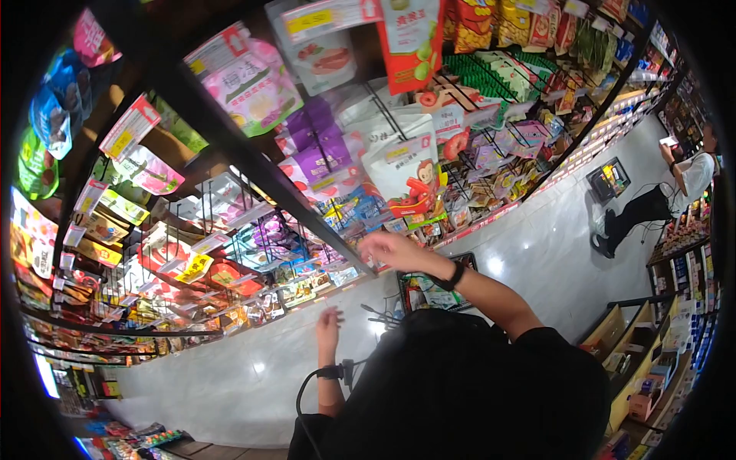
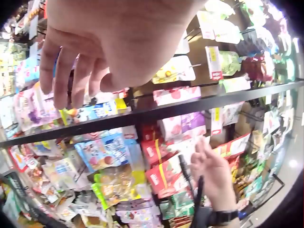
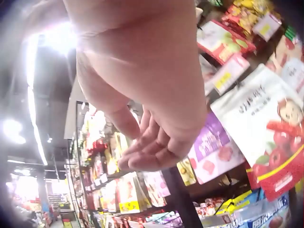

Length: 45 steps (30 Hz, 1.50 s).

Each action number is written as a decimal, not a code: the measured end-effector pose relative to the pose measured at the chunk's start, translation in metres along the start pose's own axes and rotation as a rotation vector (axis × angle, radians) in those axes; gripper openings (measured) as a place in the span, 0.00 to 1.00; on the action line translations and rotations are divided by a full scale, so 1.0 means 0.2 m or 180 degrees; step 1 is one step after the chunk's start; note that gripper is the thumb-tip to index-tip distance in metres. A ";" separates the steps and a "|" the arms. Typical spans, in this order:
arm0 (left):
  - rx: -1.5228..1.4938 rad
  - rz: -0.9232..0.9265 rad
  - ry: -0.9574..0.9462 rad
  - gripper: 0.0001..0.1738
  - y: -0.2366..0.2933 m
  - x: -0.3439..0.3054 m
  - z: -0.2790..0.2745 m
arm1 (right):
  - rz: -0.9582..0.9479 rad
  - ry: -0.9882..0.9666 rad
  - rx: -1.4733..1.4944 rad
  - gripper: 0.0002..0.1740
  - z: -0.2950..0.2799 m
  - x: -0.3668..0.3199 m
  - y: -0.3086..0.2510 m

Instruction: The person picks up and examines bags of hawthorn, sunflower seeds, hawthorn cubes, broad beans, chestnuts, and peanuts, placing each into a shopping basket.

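My right hand (image 1: 391, 251) is raised in front of a dark shelf post (image 1: 307, 215), its fingers loosely bent with nothing between them. Close by it hangs a white snack pouch (image 1: 406, 172) with a red fruit picture; the right wrist view shows the same pouch (image 3: 266, 128) beside the hand (image 3: 152, 128). My left hand (image 1: 328, 330) is held lower, over the floor, and is empty. From the left wrist, its fingers (image 2: 61, 80) hang loosely in front of racks of bagged snacks, with blue packets (image 2: 102, 152) below a black rail (image 2: 156, 114).
Hooks and price tags (image 1: 130, 136) stick out from the shelves. A black basket (image 1: 437, 282) with packets stands on the grey floor (image 1: 529, 230) near my body. Farther right are another person (image 1: 694, 172), a second basket (image 1: 609, 180) and wooden shelving (image 1: 636, 353).
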<state>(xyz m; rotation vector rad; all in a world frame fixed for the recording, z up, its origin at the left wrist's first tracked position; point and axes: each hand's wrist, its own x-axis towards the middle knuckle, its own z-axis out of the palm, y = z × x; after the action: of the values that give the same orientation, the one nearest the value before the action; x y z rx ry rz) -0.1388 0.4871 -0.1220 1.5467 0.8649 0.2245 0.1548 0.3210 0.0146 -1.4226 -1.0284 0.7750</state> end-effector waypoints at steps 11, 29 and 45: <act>-0.0063 -0.1730 -0.1171 0.21 -0.94 -0.68 0.62 | -0.2780 0.1471 -0.1248 0.31 -0.54 -1.57 -1.16; 0.2911 -0.0338 -0.2117 0.19 -0.94 -1.09 1.25 | -0.0376 0.1414 -0.0035 0.16 -0.58 -1.70 -0.30; 0.1217 0.1431 -0.4843 0.32 -1.69 -0.92 1.30 | 0.2896 0.1205 -0.1408 0.20 0.30 -1.80 2.92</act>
<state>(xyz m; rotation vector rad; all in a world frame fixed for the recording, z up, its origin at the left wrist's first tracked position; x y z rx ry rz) -0.2405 0.1473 -0.4211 1.6830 -0.6767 -0.7798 0.0468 0.0431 -0.6064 -2.3653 -0.2114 0.8773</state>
